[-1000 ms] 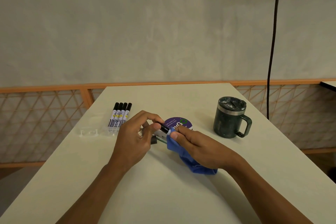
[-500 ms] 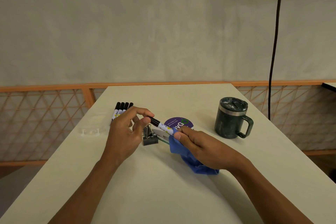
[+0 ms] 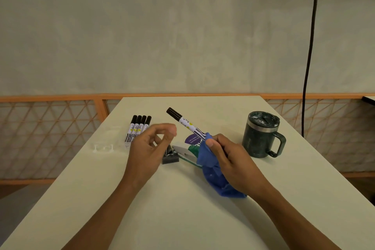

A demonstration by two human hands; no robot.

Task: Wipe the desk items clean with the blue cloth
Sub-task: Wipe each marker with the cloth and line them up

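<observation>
Your left hand (image 3: 150, 148) is now off the marker (image 3: 185, 124) and hangs loosely curled, empty, beside it. Your right hand (image 3: 229, 158) pinches the barrel's end through the cloth (image 3: 211, 172), tilting the cap up above the tabletop (image 3: 182, 209), likely so the cloth can slide along it.

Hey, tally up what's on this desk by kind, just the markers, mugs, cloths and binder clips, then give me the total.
Markers: 5, a row of four lying flat plus a held marker pinched by the right hand through the cloth
Mug: 1
Blue cloth: 1
Binder clip: 1
Total: 8
</observation>
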